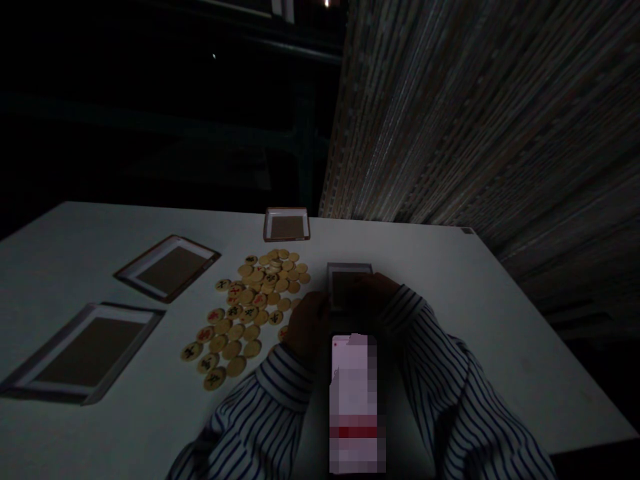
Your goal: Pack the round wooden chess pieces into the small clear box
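My left hand [306, 325] is at the near left corner of a small shallow box [349, 267], just right of the loose xiangqi pieces [253, 313]. Over the right side of that same box reaches my right hand [379, 288]. Deep shadow hides the fingers of both hands, so their grip on the box is unclear. The pieces are round and pale wood, some showing red or black characters, others blank side up. Between my striped sleeves is a lit phone [350, 387] with a blurred screen.
Three more shallow boxes or lids rest on the white table [490, 373]: one at the back [287, 225], one at the left [167, 268] and one at the near left [85, 353]. Behind the table's right part rises a tall stack of layered sheets [480, 113]. The room is dark.
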Motion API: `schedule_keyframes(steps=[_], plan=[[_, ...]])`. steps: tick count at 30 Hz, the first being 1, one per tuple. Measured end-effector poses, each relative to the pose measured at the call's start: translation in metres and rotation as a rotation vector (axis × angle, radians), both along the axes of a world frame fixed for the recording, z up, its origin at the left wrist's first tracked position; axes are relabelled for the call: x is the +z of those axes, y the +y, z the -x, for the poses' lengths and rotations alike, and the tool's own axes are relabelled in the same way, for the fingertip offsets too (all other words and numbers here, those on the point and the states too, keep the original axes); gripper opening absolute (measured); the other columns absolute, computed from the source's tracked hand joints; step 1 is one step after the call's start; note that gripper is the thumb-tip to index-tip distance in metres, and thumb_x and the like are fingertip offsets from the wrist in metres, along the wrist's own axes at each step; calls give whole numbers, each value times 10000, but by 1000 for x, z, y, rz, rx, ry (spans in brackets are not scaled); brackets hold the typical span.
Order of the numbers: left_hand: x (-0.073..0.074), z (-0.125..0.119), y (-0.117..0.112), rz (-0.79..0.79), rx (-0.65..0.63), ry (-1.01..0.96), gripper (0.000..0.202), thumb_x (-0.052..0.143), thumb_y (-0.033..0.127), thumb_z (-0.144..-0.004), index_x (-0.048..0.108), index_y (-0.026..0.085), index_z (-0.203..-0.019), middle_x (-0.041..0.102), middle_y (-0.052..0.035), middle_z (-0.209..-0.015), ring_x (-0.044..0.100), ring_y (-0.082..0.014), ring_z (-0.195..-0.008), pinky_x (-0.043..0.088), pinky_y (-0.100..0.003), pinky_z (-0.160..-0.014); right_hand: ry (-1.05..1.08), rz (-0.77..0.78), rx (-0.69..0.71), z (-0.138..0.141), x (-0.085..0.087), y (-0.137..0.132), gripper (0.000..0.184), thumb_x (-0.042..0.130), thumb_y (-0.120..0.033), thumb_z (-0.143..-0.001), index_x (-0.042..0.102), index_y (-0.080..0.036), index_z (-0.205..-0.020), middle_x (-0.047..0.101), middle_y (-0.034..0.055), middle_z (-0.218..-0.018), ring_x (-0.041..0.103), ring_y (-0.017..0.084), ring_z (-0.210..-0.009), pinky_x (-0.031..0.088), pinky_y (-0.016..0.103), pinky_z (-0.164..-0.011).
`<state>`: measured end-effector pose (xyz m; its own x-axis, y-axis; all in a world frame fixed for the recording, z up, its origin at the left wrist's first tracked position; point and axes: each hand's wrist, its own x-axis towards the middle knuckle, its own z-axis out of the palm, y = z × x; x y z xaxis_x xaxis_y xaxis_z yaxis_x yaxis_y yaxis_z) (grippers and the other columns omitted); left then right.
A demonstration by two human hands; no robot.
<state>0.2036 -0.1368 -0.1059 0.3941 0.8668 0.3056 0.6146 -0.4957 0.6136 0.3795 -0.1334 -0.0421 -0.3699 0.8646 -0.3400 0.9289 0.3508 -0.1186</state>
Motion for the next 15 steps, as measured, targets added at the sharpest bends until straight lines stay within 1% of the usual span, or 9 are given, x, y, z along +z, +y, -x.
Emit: schedule_keyframes(steps=[5,9,12,15], plan=[[0,0,-1,4,14,9,230,442,177,-768,596,138,-933,636,-70,-889,591,-169,-820,485,-292,-733,4,-25,1,0,-1,-1,232,456,-310,-795,646,-248,-913,635,24,-929,575,141,-794,400,214,-612],[1,0,-2,15,16,2,229,445,193,-772,596,147,-938,635,-64,-895,590,-168,-822,486,-293,-735,17,-29,-9,-2,0,-2,234,463,-348,-790,646,-255,-904,633,16,-942,575,139,-814,402,209,-630],[1,0,-2,24,13,-2,232,442,206,-777,595,151,-942,636,-63,-897,591,-171,-827,488,-299,-731,8,-26,-24,-4,4,-3,253,448,-363,-795,645,-244,-899,633,22,-938,580,136,-800,405,206,-634],[1,0,-2,17,30,-8,233,441,191,-773,592,143,-944,636,-68,-902,590,-172,-832,486,-302,-740,-52,11,-63,-6,11,-4,238,463,-331,-783,651,-217,-876,634,40,-927,580,137,-791,407,206,-650]])
